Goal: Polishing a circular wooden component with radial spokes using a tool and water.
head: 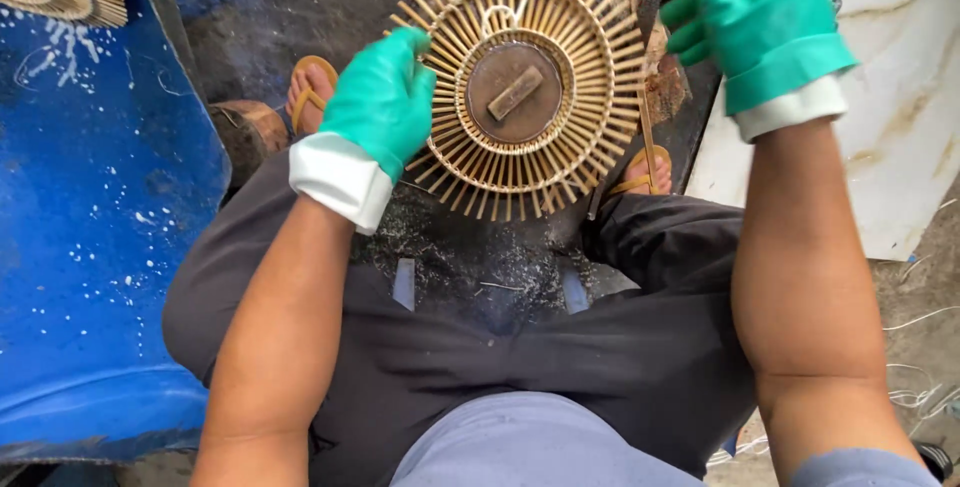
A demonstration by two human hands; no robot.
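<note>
Head view: my gloved hands work a round bamboo frame.

My left hand [383, 97] pinches the left rim of the frame [518, 87], radial slats around a wooden hub; gripping lightly should spare them. Right of it, my right hand [745, 12] is curled; contents unclear.

Left hand [385, 97] in green glove grips left rim of round bamboo rack [520, 87]; right hand [750, 17] raised far right, apart. Blue drum [90, 247] at left.
</note>
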